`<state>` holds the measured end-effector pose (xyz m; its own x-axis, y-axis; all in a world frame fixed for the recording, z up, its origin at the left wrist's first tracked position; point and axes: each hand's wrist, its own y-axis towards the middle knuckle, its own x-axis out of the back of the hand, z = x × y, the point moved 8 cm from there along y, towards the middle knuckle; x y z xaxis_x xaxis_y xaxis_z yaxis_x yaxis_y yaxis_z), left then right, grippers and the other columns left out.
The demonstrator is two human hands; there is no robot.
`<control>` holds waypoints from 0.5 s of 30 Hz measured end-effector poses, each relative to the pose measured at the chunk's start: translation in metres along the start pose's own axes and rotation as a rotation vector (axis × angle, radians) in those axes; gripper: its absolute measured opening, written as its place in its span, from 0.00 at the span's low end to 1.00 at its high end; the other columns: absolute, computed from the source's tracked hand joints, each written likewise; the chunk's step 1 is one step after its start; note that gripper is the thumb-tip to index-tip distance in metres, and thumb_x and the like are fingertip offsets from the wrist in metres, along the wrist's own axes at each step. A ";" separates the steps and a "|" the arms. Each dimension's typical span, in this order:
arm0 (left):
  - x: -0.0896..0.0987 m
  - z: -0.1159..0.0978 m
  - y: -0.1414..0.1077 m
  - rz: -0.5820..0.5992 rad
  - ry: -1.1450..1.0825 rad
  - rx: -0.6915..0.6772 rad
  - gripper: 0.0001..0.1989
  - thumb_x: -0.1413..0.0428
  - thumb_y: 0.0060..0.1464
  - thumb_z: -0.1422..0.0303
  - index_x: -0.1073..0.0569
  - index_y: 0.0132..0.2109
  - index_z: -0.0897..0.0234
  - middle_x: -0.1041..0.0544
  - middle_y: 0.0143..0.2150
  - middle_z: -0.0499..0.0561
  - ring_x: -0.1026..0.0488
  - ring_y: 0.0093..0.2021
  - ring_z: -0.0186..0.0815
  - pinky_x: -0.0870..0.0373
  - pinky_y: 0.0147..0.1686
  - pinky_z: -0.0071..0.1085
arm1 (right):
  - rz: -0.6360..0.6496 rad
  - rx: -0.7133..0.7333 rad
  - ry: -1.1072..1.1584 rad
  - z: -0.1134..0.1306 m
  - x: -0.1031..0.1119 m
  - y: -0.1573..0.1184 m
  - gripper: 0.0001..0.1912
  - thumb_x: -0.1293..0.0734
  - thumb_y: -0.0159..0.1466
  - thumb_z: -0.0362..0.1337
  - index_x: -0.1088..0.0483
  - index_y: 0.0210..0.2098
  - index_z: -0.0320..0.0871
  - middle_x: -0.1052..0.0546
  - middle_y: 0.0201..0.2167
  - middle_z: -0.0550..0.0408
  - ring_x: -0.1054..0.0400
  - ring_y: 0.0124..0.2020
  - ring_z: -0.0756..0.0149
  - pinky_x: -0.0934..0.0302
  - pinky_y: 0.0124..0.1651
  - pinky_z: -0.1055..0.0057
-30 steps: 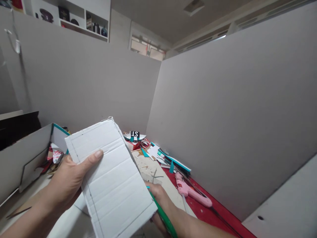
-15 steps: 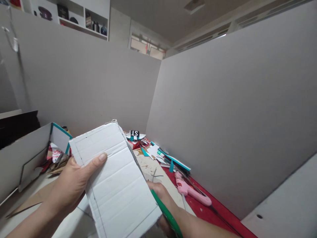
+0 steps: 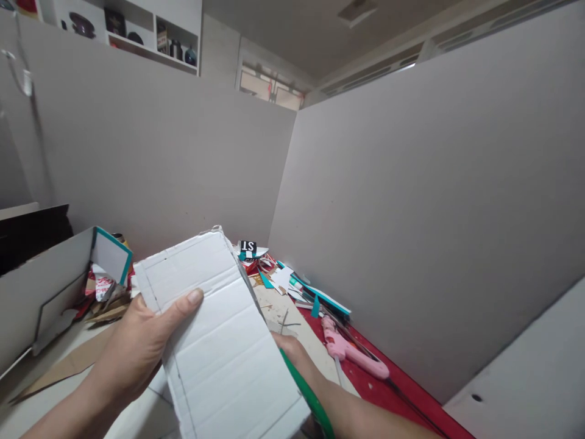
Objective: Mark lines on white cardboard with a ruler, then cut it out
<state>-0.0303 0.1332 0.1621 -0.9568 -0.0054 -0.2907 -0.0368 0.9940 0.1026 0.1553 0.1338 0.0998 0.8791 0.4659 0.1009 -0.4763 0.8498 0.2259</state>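
White cardboard (image 3: 233,353) is tilted over the counter (image 3: 272,302), clamped in my left hand (image 3: 141,344), thumb on its face. By its right edge, my right hand (image 3: 302,363), partly hidden, grips a green handle (image 3: 305,390), probably scissors. I see a pink glue gun (image 3: 356,358) farther right.

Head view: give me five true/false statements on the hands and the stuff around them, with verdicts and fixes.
1. The left hand grips the white cardboard, thumb on its face. True.
2. The cardboard's face is unmarked. False: dark lines run near its edges.
3. The right hand holds a green handle. True.
4. A glue gun lies on the red surface. True.
5. The glue gun is blue. False: it is pink.
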 end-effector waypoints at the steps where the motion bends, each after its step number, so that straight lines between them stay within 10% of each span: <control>1: -0.001 0.002 0.000 0.027 0.004 0.009 0.36 0.32 0.47 0.63 0.31 0.63 0.57 0.21 0.55 0.55 0.21 0.50 0.49 0.24 0.51 0.39 | 0.000 -0.014 0.008 0.001 0.001 0.000 0.12 0.24 0.53 0.40 0.21 0.35 0.40 0.25 0.29 0.57 0.33 0.33 0.63 0.38 0.35 0.71; 15: -0.001 0.003 0.001 0.032 0.008 0.018 0.36 0.32 0.47 0.65 0.32 0.64 0.58 0.19 0.53 0.56 0.20 0.48 0.48 0.25 0.52 0.41 | -0.048 -0.124 0.228 -0.006 -0.005 -0.003 0.12 0.22 0.50 0.41 0.20 0.29 0.39 0.26 0.24 0.58 0.36 0.28 0.67 0.39 0.34 0.72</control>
<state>-0.0286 0.1342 0.1593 -0.9597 0.0254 -0.2799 -0.0013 0.9955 0.0949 0.1519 0.1307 0.0925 0.8805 0.4556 -0.1310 -0.4450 0.8896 0.1029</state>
